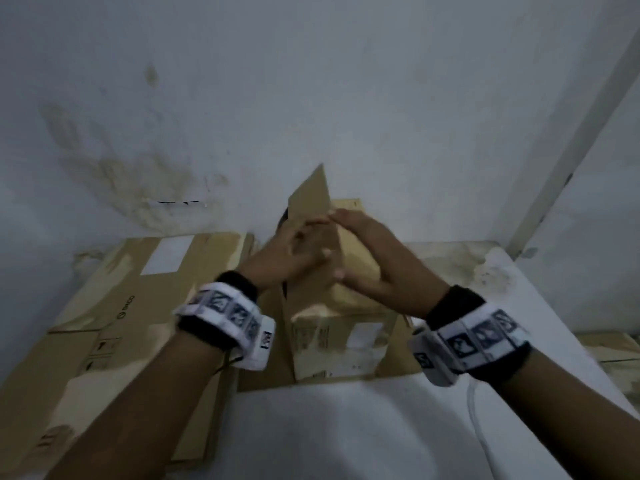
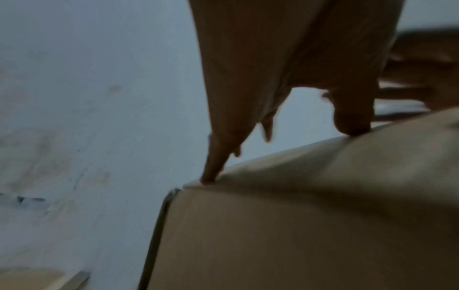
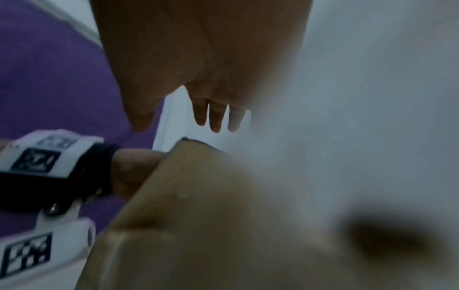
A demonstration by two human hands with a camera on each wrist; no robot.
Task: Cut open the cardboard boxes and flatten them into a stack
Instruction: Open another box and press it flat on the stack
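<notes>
A small brown cardboard box stands upright on the white table, one top flap raised toward the wall. Both hands are on its top. My left hand lies with straight fingers against the flap side; in the left wrist view a fingertip and the thumb touch the box along its top edge. My right hand lies flat over the right side of the top. In the right wrist view its fingers are straight above the box. No cutting tool shows.
A stack of flattened cardboard lies on the left, against the stained white wall. More cardboard sits at the right edge. A white cable runs over the table on the right.
</notes>
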